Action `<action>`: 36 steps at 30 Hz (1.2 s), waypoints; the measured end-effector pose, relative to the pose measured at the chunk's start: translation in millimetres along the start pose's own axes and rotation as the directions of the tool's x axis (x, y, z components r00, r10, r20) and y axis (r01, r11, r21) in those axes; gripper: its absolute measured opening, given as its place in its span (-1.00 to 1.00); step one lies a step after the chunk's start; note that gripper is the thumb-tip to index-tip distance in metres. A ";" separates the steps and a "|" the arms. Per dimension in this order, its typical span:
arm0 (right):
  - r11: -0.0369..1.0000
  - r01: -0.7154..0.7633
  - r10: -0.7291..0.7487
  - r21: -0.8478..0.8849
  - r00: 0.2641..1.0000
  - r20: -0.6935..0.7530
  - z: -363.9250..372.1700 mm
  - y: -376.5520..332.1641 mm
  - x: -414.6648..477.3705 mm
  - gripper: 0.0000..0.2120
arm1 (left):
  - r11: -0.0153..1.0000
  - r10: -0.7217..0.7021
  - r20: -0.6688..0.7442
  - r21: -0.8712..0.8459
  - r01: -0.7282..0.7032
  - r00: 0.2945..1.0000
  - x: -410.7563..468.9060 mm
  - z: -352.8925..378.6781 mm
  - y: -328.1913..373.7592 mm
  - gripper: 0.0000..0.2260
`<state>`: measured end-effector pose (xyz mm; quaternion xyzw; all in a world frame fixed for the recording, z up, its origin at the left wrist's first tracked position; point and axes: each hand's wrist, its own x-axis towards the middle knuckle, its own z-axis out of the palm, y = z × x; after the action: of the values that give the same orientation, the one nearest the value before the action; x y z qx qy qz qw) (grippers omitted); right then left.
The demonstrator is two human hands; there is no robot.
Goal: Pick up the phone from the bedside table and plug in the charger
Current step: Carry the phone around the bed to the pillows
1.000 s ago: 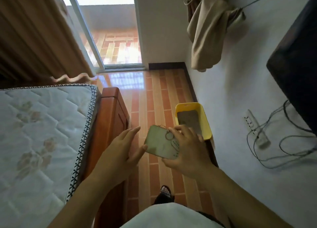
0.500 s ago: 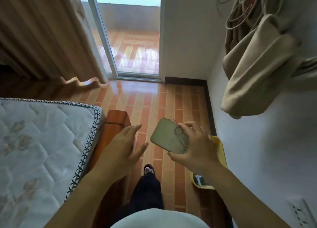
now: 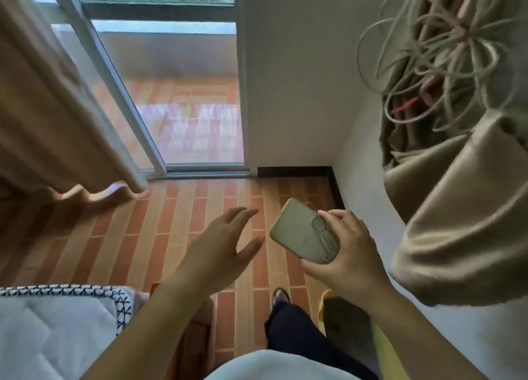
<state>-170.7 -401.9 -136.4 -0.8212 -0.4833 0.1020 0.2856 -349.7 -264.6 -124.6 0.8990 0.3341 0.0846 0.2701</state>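
phone (image 3: 304, 232): pale green back facing up, held in the air over the floor, tilted with its far end toward the left; small ring on its back near the fingertips
right hand (image 3: 344, 254): wrapped around the near end of the phone, fingers (image 3: 333, 215) curled over its top edge and clamped on it
left hand (image 3: 220, 248): bare, palm down, just left of the phone, not touching it; fingers spread apart and holding nothing
shirt (image 3: 274, 365): white, at the bottom edge, nearest of all
trouser leg (image 3: 297, 334): dark, stepping forward, shoe tip showing beyond it
mattress (image 3: 54, 328): white quilted, patterned black-and-white edging, bottom left corner
bed frame (image 3: 197, 331): reddish wood, beside the mattress, under the left forearm
bin (image 3: 343, 316): yellow rim, low on the right, mostly hidden behind the right forearm
floor (image 3: 160, 231): orange-brown plank tiles, glossy
cloth (image 3: 463, 208): beige, hanging on the right wall, close beside the right hand
cords (image 3: 434, 53): pale loops bunched above the cloth, a red piece among them
curtain (image 3: 48, 102): tan, left side, hem reaching the floor
glass door (image 3: 183, 99): sliding, pale frame, at the far end; tiled balcony and railing beyond
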 end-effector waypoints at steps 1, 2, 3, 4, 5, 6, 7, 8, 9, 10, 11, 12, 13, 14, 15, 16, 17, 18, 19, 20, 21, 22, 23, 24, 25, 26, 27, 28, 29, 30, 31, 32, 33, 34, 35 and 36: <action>1.000 0.014 -0.014 0.009 1.000 0.014 7.2 -1.5 24.9 -0.20 | 1.000 -0.013 -0.016 0.002 0.013 1.000 16.7 -4.8 -13.7 -0.49; 0.999 0.029 -0.030 0.028 0.999 0.037 15.5 -4.5 51.7 -0.21 | 0.999 -0.033 -0.032 0.002 0.033 0.999 33.1 -10.4 -28.9 -0.50; 0.997 0.047 -0.051 0.055 0.997 0.063 24.4 -8.8 80.4 -0.21 | 0.998 -0.060 -0.053 0.003 0.060 0.997 49.7 -16.7 -45.0 -0.50; 0.994 0.074 -0.081 0.084 0.993 0.087 33.3 -14.5 110.7 -0.21 | 0.996 -0.089 -0.080 0.002 0.090 0.993 66.4 -23.9 -61.4 -0.51; 0.988 0.109 -0.121 0.107 0.986 0.111 41.5 -21.5 141.3 -0.22 | 0.992 -0.124 -0.110 -0.003 0.125 0.986 82.3 -32.0 -76.5 -0.53; 0.981 0.153 -0.168 0.117 0.976 0.138 48.9 -30.1 171.8 -0.23 | 0.986 -0.165 -0.143 -0.006 0.166 0.976 97.1 -41.6 -90.4 -0.54; 0.972 0.204 -0.222 0.118 0.960 0.168 55.7 -39.9 200.9 -0.24 | 0.978 -0.204 -0.182 -0.004 0.207 0.962 110.8 -52.1 -103.0 -0.55; 0.958 0.260 -0.279 0.118 0.939 0.201 62.5 -50.8 228.3 -0.25 | 0.970 -0.239 -0.226 0.000 0.245 0.945 123.0 -62.5 -114.5 -0.56; 0.940 0.316 -0.338 0.125 0.912 0.232 69.9 -62.1 254.2 -0.27 | 0.960 -0.269 -0.269 0.001 0.279 0.925 134.2 -72.4 -125.1 -0.57; 0.921 0.366 -0.389 0.134 0.883 0.262 78.7 -74.0 279.5 -0.28 | 0.950 -0.298 -0.306 -0.006 0.311 0.904 144.9 -82.2 -135.3 -0.58; 0.902 0.406 -0.431 0.144 0.855 0.290 88.5 -86.6 303.4 -0.29 | 0.939 -0.331 -0.336 -0.029 0.341 0.882 154.2 -92.1 -145.5 -0.58; 0.885 0.439 -0.466 0.156 0.825 0.321 99.3 -99.4 324.6 -0.30 | 0.926 -0.371 -0.360 -0.069 0.372 0.856 160.9 -101.0 -155.3 -0.59; 0.865 0.470 -0.502 0.177 0.791 0.349 111.4 -112.8 343.8 -0.32 | 0.906 -0.419 -0.379 -0.119 0.406 0.825 164.6 -109.0 -165.5 -0.59; 0.844 0.496 -0.536 0.205 0.757 0.374 125.2 -126.9 361.1 -0.34 | 0.881 -0.472 -0.395 -0.171 0.442 0.788 165.1 -116.2 -176.6 -0.58; 0.825 0.516 -0.565 0.232 0.723 0.398 139.8 -141.9 376.0 -0.35 | 0.851 -0.524 -0.411 -0.215 0.480 0.746 162.9 -122.8 -188.4 -0.58; 0.805 0.536 -0.590 0.254 0.685 0.427 155.3 -157.8 388.3 -0.37 | 0.818 -0.573 -0.424 -0.242 0.521 0.702 158.4 -128.9 -200.9 -0.58; 0.782 0.561 -0.618 0.270 0.642 0.454 171.7 -174.4 399.2 -0.38 | 0.784 -0.617 -0.433 -0.258 0.565 0.657 152.7 -135.4 -214.6 -0.57; 0.755 0.591 -0.646 0.284 0.597 0.476 189.0 -191.9 409.4 -0.40 | 0.747 -0.657 -0.440 -0.274 0.606 0.612 147.3 -142.7 -228.9 -0.56; 0.724 0.621 -0.676 0.300 0.553 0.487 206.0 -209.6 419.1 -0.40 | 0.710 -0.694 -0.449 -0.299 0.638 0.563 142.5 -150.6 -243.8 -0.56; 0.691 0.649 -0.706 0.318 0.509 0.492 222.6 -228.5 428.2 -0.38 | 0.675 -0.725 -0.459 -0.329 0.660 0.513 138.5 -158.8 -259.1 -0.56; 0.655 0.676 -0.735 0.337 0.466 0.492 238.9 -248.8 438.2 -0.35 | 0.647 -0.747 -0.474 -0.360 0.672 0.466 135.9 -168.0 -276.0 -0.57; 0.621 0.701 -0.759 0.351 0.426 0.492 254.6 -270.2 448.3 -0.32 | 0.628 -0.760 -0.492 -0.385 0.676 0.426 135.0 -178.6 -293.2 -0.57; 0.590 0.722 -0.778 0.361 0.391 0.492 269.1 -292.3 458.8 -0.30 | 0.615 -0.766 -0.508 -0.402 0.678 0.394 135.8 -190.4 -310.7 -0.57; 0.566 0.735 -0.793 0.372 0.363 0.489 282.7 -315.1 469.2 -0.28 | 0.606 -0.769 -0.519 -0.410 0.681 0.372 137.2 -203.7 -328.2 -0.57; 0.550 0.741 -0.805 0.386 0.346 0.482 294.9 -337.8 479.5 -0.28 | 0.600 -0.771 -0.525 -0.411 0.687 0.359 138.9 -218.7 -346.2 -0.57; 0.540 0.741 -0.814 0.398 0.340 0.471 305.8 -360.7 489.5 -0.27 | 0.595 -0.773 -0.528 -0.408 0.692 0.352 140.5 -235.1 -364.5 -0.57; 0.534 0.741 -0.821 0.408 0.338 0.460 315.6 -382.3 499.1 -0.27 | 0.592 -0.773 -0.530 -0.406 0.696 0.348 141.4 -251.7 -382.2 -0.57; 0.526 0.741 -0.828 0.417 0.333 0.452 325.3 -403.1 508.1 -0.26 | 0.590 -0.773 -0.534 -0.408 0.697 0.342 141.6 -268.2 -398.9 -0.58; 0.513 0.744 -0.837 0.428 0.321 0.444 334.9 -423.0 516.9 -0.26 | 0.585 -0.775 -0.538 -0.411 0.699 0.331 140.9 -283.8 -415.2 -0.58; 0.497 0.749 -0.846 0.438 0.307 0.435 345.0 -441.9 525.7 -0.25 | 0.577 -0.777 -0.545 -0.413 0.705 0.317 139.7 -298.5 -430.9 -0.59; 0.484 0.753 -0.854 0.447 0.294 0.429 355.7 -459.6 534.3 -0.24 | 0.567 -0.778 -0.552 -0.414 0.712 0.299 138.5 -311.9 -445.6 -0.59; 0.477 0.751 -0.858 0.456 0.284 0.428 366.5 -476.1 542.4 -0.23 | 0.558 -0.779 -0.560 -0.417 0.718 0.280 137.0 -323.5 -459.1 -0.59; 0.475 0.747 -0.858 0.465 0.277 0.432 377.5 -491.3 549.4 -0.22 | 0.550 -0.781 -0.566 -0.423 0.720 0.264 135.7 -333.4 -472.3 -0.59; 0.474 0.745 -0.858 0.470 0.270 0.437 388.6 -505.3 555.7 -0.22 | 0.541 -0.785 -0.567 -0.433 0.721 0.249 134.5 -342.0 -484.9 -0.59; 0.470 0.748 -0.858 0.468 0.262 0.442 400.0 -518.1 561.3 -0.21 | 0.529 -0.794 -0.561 -0.448 0.720 0.234 133.9 -350.2 -497.9 -0.59; 0.465 0.755 -0.857 0.463 0.251 0.450 412.6 -530.7 566.8 -0.20 | 0.515 -0.805 -0.553 -0.468 0.718 0.218 134.1 -358.2 -511.3 -0.59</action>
<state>-453.9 430.1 -110.3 -0.3432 -0.8888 0.2465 0.1776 -650.4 298.4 -104.9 0.4883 0.8003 0.3029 0.1713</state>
